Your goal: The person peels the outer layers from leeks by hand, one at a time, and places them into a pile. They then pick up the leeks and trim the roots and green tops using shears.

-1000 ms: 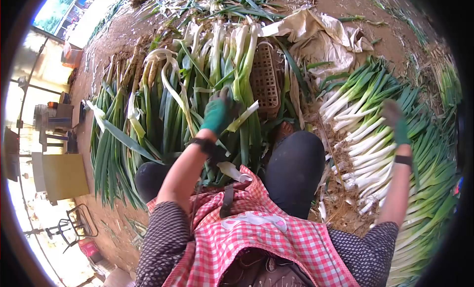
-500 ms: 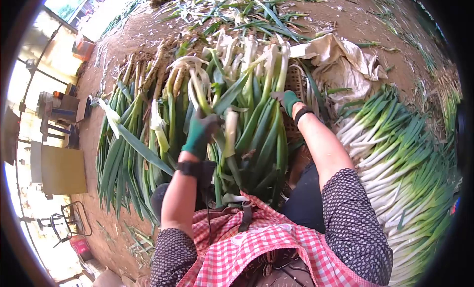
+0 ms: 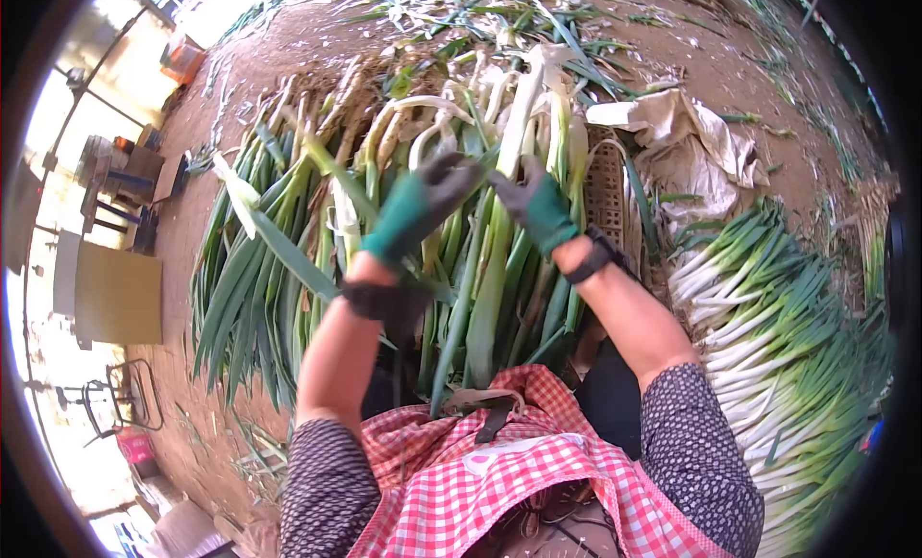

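Observation:
A large green onion [image 3: 519,121] with a thick white stem stands out of the heap in front of me, its leaves running down toward my lap. My right hand [image 3: 540,205], in a green and grey glove, has its fingers closed at this stem. Close by on the left, my gloved left hand [image 3: 423,207] is slightly blurred, its fingers pressed together near the same stem; what they pinch is hidden. Around both hands lies a heap of untrimmed green onions [image 3: 259,279], roots pointing away from me. A loose leafy stalk [image 3: 336,169] slants beside my left hand.
Trimmed green onions [image 3: 759,366] lie in a long row at the right. A brown plastic crate [image 3: 607,188] and a pale cloth sack [image 3: 696,145] sit beyond my right arm. Peeled leaves [image 3: 480,11] litter the dirt floor ahead. A metal-framed chair [image 3: 134,395] stands far left.
My right hand has moved left to a thick green onion stem. My left hand has risen and shifted right toward it, away from the bent stalk it was at.

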`<action>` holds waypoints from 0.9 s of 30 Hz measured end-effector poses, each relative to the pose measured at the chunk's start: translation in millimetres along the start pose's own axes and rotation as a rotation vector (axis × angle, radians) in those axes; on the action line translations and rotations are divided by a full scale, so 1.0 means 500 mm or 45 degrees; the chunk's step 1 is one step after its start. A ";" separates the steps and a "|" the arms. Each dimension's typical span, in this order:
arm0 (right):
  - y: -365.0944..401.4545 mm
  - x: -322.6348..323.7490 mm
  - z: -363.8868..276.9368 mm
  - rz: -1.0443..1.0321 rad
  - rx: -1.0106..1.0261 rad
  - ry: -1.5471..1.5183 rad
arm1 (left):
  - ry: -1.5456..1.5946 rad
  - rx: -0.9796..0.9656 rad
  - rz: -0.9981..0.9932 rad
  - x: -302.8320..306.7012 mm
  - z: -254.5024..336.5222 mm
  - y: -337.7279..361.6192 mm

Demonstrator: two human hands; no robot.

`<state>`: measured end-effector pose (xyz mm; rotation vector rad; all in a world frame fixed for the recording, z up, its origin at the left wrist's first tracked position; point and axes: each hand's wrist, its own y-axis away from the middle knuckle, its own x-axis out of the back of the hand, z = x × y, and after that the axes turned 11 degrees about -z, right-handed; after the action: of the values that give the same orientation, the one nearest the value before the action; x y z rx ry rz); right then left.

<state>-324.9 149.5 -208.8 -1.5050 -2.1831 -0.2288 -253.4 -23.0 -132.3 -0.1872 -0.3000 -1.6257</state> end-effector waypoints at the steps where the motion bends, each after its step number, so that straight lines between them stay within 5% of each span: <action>1: 0.014 -0.033 0.020 -0.087 0.117 -0.105 | 0.048 0.062 -0.062 -0.033 -0.004 -0.012; 2: 0.012 -0.106 0.096 -0.193 0.077 -0.774 | -0.146 0.084 -0.022 -0.056 -0.026 -0.027; 3: 0.031 -0.127 0.103 -0.258 0.075 -0.981 | -0.339 0.109 0.013 -0.073 -0.060 -0.043; 4: 0.049 -0.147 0.108 -0.320 0.061 -1.188 | 0.011 0.206 -0.005 -0.085 -0.093 -0.050; 6: 0.141 -0.057 -0.049 -0.341 0.158 -0.676 | 0.351 0.123 0.057 -0.086 -0.069 -0.023; 8: 0.160 -0.004 -0.102 -0.449 0.177 -0.767 | 0.745 0.057 0.005 -0.073 -0.042 0.005; 10: 0.171 0.031 -0.134 -0.468 0.023 -0.962 | 0.781 -0.015 -0.019 -0.058 -0.012 0.029; 13: 0.177 0.049 -0.155 -0.473 0.164 -0.774 | 0.799 -0.055 0.093 -0.069 0.014 0.039; 15: 0.200 0.020 -0.153 -0.473 -0.006 -1.055 | 0.736 -0.100 0.142 -0.079 0.025 0.039; 17: 0.209 0.001 -0.167 -0.334 0.228 -0.808 | 0.608 -0.192 0.143 -0.087 0.034 0.040; 18: 0.215 0.019 -0.174 -0.445 0.139 -0.990 | 0.641 -0.288 0.191 -0.082 0.039 0.040; 20: 0.237 0.060 -0.177 -0.422 0.048 -0.729 | 0.705 -0.477 0.293 -0.046 0.049 0.038; 22: 0.266 0.066 -0.141 -0.329 0.087 -0.676 | 0.425 -0.346 0.498 0.038 0.080 0.024; 23: 0.279 0.066 -0.145 -0.318 0.087 -0.637 | -0.409 -0.323 0.732 0.087 0.075 0.021; 25: 0.308 0.074 -0.157 -0.306 0.082 -0.560 | -1.211 -0.160 0.985 0.118 0.068 0.014; 26: 0.313 0.045 -0.154 -0.251 0.099 -0.629 | -1.071 -0.179 0.881 0.108 0.092 0.019; 27: 0.307 0.024 -0.166 -0.122 0.358 -0.456 | -0.595 -0.192 0.507 0.093 0.114 0.017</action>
<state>-164.1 185.6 -150.2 -1.3648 -2.4396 0.3305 -252.2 -50.4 -63.3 -0.7033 -0.4635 -1.1938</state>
